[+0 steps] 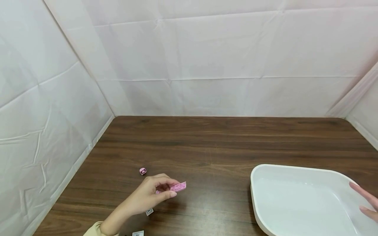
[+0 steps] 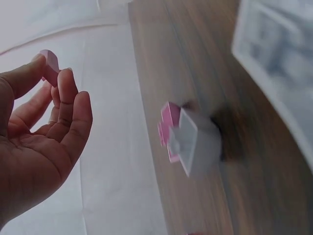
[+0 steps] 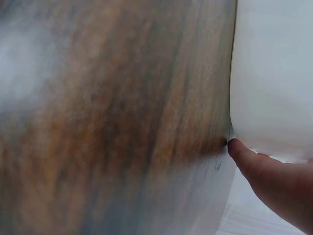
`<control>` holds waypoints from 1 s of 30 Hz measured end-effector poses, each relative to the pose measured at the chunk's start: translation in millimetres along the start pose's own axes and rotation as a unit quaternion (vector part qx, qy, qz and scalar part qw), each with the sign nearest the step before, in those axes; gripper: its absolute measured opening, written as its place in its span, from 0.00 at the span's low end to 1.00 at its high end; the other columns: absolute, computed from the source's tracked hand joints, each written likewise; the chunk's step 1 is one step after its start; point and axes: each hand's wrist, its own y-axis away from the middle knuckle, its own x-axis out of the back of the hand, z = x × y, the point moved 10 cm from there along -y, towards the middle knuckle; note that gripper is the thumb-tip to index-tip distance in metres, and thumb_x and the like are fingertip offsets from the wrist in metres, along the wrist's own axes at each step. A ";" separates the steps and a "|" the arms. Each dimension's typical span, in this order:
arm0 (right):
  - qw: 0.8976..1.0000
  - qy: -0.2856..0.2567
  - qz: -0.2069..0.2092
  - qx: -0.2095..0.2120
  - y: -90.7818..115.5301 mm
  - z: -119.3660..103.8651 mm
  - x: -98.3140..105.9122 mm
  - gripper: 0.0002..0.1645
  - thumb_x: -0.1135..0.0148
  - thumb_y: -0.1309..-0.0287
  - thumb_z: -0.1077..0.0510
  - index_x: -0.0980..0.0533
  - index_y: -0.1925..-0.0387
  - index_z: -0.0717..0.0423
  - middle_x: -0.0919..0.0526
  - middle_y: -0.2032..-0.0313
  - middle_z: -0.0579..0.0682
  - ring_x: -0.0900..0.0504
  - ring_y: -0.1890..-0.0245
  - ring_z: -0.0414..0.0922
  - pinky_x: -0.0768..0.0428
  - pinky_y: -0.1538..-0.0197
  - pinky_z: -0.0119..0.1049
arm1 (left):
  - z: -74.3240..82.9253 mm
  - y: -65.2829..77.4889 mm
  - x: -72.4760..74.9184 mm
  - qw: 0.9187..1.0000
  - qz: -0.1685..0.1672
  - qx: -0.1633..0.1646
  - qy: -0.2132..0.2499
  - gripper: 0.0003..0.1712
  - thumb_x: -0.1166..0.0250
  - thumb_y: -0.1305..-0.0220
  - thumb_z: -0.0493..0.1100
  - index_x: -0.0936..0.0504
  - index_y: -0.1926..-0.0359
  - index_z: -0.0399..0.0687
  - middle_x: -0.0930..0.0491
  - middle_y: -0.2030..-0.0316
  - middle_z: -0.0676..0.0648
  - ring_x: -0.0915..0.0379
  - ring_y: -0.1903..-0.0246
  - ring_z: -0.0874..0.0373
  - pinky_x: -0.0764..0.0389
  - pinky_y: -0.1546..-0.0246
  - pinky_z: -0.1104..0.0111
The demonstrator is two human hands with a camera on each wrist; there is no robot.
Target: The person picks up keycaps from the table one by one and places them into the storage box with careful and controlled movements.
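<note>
My left hand pinches a small pink toy brick between thumb and fingers, above the table. In the left wrist view the same brick shows at the fingertips, the other fingers loosely bent. On the table below stand a pink brick and a white piece close together. Another pink brick lies just beyond the hand. At the right edge, my right hand has its fingers extended at the side of a white basin. The right wrist view shows its thumb right at the basin's edge.
White pieces with dark markings, one by the left wrist and another at the near edge, lie on the brown wooden table. White cloth walls enclose the back and sides. A blurred white object looms close to the left wrist camera.
</note>
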 end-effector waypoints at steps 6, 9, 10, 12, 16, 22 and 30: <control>0.999 -0.032 0.004 0.001 -1.9 -0.7 -1.9 0.45 0.75 0.44 0.84 0.52 0.30 0.46 0.47 0.34 0.30 0.32 0.47 0.25 0.28 0.57 0.17 | 8.4 -10.2 -9.5 1.000 -0.010 -0.022 0.012 0.14 0.36 0.42 0.44 0.19 0.57 0.42 0.23 0.70 0.54 0.30 0.70 0.67 0.24 0.69 0.73; 0.999 -0.049 0.005 -0.013 -2.8 -0.8 -3.0 0.45 0.75 0.43 0.83 0.51 0.30 0.44 0.46 0.34 0.28 0.32 0.48 0.24 0.28 0.58 0.17 | 12.1 -14.2 -13.0 0.999 -0.015 -0.034 0.013 0.13 0.36 0.42 0.43 0.19 0.57 0.43 0.23 0.70 0.54 0.30 0.70 0.68 0.24 0.68 0.73; 0.998 -0.061 0.004 -0.019 -3.2 -0.8 -3.5 0.45 0.76 0.42 0.83 0.51 0.30 0.43 0.45 0.35 0.28 0.32 0.48 0.25 0.27 0.58 0.18 | 13.3 -15.5 -14.0 0.999 -0.016 -0.038 0.012 0.13 0.36 0.42 0.43 0.19 0.57 0.43 0.23 0.70 0.54 0.30 0.70 0.68 0.24 0.68 0.73; 0.998 -0.056 0.006 -0.031 -4.2 -1.3 -3.6 0.46 0.76 0.42 0.83 0.51 0.31 0.41 0.45 0.36 0.26 0.32 0.48 0.23 0.28 0.58 0.17 | 15.6 -17.7 -15.8 0.999 -0.018 -0.044 0.012 0.13 0.37 0.42 0.43 0.19 0.57 0.42 0.23 0.71 0.54 0.30 0.70 0.68 0.25 0.68 0.73; 0.999 -0.028 0.012 -0.044 -5.2 -1.6 -2.2 0.47 0.75 0.42 0.83 0.50 0.31 0.38 0.44 0.37 0.24 0.33 0.49 0.21 0.30 0.59 0.15 | 20.6 -22.2 -19.6 0.998 -0.020 -0.058 0.017 0.12 0.37 0.42 0.41 0.19 0.57 0.41 0.22 0.71 0.52 0.30 0.70 0.68 0.24 0.68 0.73; 0.998 0.008 0.016 -0.060 -2.5 2.1 0.1 0.48 0.73 0.43 0.83 0.50 0.31 0.36 0.43 0.38 0.22 0.34 0.50 0.19 0.31 0.60 0.13 | 25.8 -30.0 -28.3 0.997 -0.025 -0.069 0.024 0.12 0.37 0.42 0.41 0.19 0.58 0.40 0.21 0.71 0.51 0.30 0.70 0.68 0.24 0.68 0.74; 0.997 -0.010 0.005 -0.080 1.4 6.0 -1.7 0.48 0.73 0.41 0.81 0.51 0.32 0.32 0.42 0.40 0.20 0.33 0.51 0.20 0.29 0.61 0.15 | 29.3 -39.8 -42.5 0.997 -0.039 -0.059 0.038 0.12 0.37 0.42 0.40 0.19 0.58 0.39 0.22 0.71 0.50 0.30 0.70 0.69 0.24 0.69 0.74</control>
